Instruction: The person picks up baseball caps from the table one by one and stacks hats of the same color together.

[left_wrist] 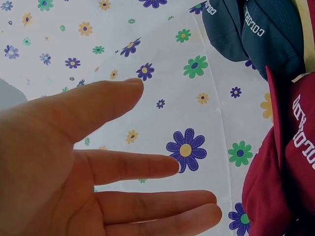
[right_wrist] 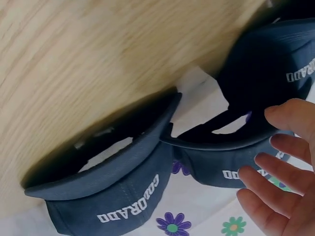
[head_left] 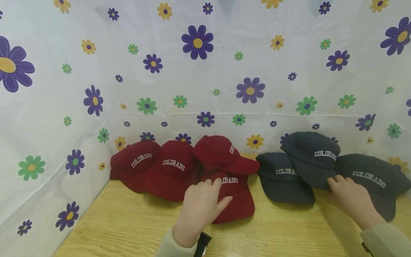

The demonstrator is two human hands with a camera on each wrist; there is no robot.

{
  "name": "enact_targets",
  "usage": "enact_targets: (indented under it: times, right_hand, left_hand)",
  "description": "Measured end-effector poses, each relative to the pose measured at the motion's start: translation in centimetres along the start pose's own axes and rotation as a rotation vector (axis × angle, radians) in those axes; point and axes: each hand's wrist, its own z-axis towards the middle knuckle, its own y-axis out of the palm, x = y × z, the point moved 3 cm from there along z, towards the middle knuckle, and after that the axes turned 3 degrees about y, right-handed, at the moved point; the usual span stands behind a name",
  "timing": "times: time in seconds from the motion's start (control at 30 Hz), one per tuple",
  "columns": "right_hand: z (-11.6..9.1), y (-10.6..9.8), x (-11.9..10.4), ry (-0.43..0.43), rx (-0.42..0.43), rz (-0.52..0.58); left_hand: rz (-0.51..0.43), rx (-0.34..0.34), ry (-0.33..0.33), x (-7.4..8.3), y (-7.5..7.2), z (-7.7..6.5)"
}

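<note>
Navy cap (head_left: 308, 153) overlaps lower navy cap (head_left: 284, 191); right hand (head_left: 350, 197) at upper brim's edge, fingers loosely spread, contact unclear. Left hand (head_left: 199, 207), fingers extended, just by red cap (head_left: 240, 201). Pinching brim edge, thumb beneath, should spare crown; lifting ahead of sliding likely keeps overlapped neighbours undisturbed. Flowered backdrop (head_left: 224, 67) close behind caps; open room on table (head_left: 273, 232), before brims.

Four red COLORADO caps (head_left: 176, 175) overlap around the lower centre. Three navy COLORADO caps (head_left: 306, 156) overlap, lower right.
</note>
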Motion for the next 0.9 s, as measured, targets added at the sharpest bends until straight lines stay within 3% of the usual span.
enact_targets:
  times: [0.57, 0.9]
  right_hand:
    - [0.7, 1.1, 1.0, 0.004, 0.081, -0.028]
    - [0.0, 1.0, 1.8, 0.044, 0.315, -0.009]
  left_hand:
    - [-0.002, 0.038, 0.033, 0.0, 0.0, -0.2]
    - [-0.016, 0.033, 0.038, 0.1, 0.0, -0.3]
